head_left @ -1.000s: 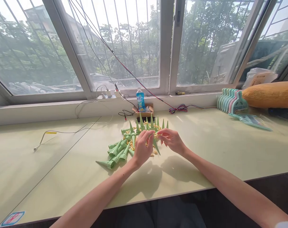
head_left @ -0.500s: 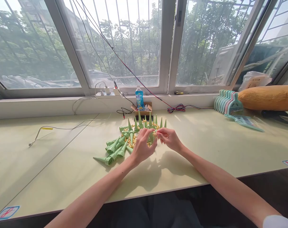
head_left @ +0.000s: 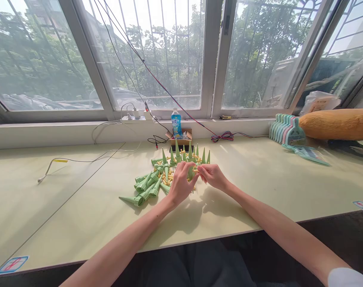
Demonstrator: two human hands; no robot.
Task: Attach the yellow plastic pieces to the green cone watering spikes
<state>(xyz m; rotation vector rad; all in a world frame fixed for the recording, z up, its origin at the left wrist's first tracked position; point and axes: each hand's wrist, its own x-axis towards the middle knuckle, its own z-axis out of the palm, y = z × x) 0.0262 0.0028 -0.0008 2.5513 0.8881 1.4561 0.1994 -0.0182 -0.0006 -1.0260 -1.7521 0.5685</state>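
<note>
Over the near side of a pile of green plastic watering spikes, my left hand is closed around a green watering spike, mostly hidden by its fingers. My right hand pinches a small yellow valve piece against the side of that spike. The two hands' fingertips nearly meet. Several more spikes stand point up behind the hands, such as a tall green cone. Small yellow pieces lie loose among the spikes.
Behind the pile stand a blue bottle and a small cardboard box. A coiled red-black cable lies near the sill. At right are a row of pastel plastic items and an orange plush roll. A thin white cable crosses the left side.
The right fingers have shifted slightly closer to the left hand, and the yellow piece between them shows more plainly. The view has moved a little; the pile looks unchanged.
</note>
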